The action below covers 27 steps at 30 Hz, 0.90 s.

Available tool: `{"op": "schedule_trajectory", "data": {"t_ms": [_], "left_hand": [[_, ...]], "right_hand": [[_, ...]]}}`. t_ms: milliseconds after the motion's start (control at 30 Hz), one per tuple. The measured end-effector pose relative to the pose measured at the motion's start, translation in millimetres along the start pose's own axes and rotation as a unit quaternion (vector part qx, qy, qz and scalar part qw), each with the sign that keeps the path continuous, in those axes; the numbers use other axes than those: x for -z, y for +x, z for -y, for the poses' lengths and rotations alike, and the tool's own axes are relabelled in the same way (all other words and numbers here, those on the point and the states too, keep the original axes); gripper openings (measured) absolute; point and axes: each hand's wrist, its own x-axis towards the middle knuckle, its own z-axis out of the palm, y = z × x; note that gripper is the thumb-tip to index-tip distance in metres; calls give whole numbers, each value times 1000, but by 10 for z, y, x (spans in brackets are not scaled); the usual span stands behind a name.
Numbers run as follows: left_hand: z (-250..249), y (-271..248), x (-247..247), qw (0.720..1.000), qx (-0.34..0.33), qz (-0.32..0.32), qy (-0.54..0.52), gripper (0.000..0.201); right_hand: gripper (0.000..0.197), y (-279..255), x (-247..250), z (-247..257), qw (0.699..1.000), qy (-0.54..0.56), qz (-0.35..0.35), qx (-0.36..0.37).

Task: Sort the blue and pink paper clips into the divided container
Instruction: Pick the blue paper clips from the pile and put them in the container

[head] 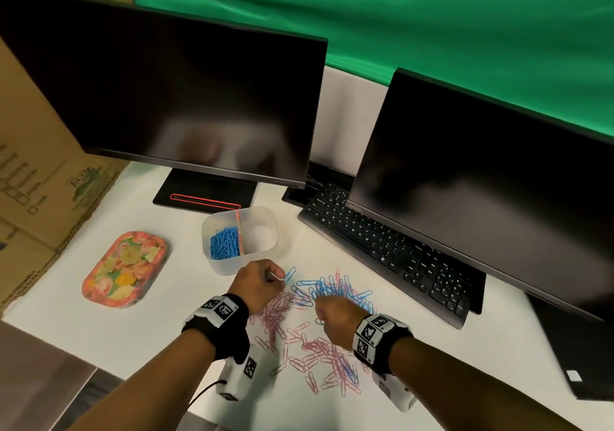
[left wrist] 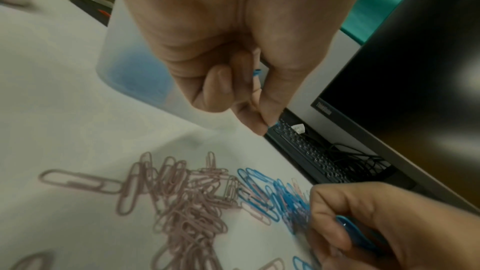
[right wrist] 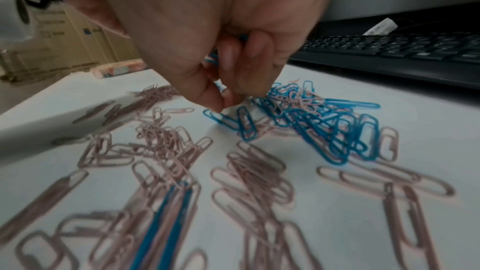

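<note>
A "ThinkVision" logo, blurred but legible, is printed on the lower bezel of the right-hand monitor. Left of that monitor, the printing on the cardboard boxes cannot be made out.

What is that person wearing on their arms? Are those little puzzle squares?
Both forearms are bare, with no sleeves. Each wrist has a black band wrapped with white patches printed with black-and-white square code markers, like pixel puzzles. The right wrist band looks the same. Under each wrist hangs a small white box with more markers on it, and a thin black cable trails from the left one.
</note>
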Motion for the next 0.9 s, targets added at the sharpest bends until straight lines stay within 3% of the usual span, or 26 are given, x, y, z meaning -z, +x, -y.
{"op": "schedule_trajectory", "data": {"t_ms": [433,667,900], "left_hand": [[28,-131,270,997,3,-12,-76,13],[-11,-156,492,990,19,-50,-128,16],[-23,-8,923,962,113,-130,-210,15]], "right_hand": [[29,-33,-14,138,997,-76,-29,2],[26,10,-44,111,999,-1,-25,-30],[21,187,297,615,980,178,-85,12]]}}
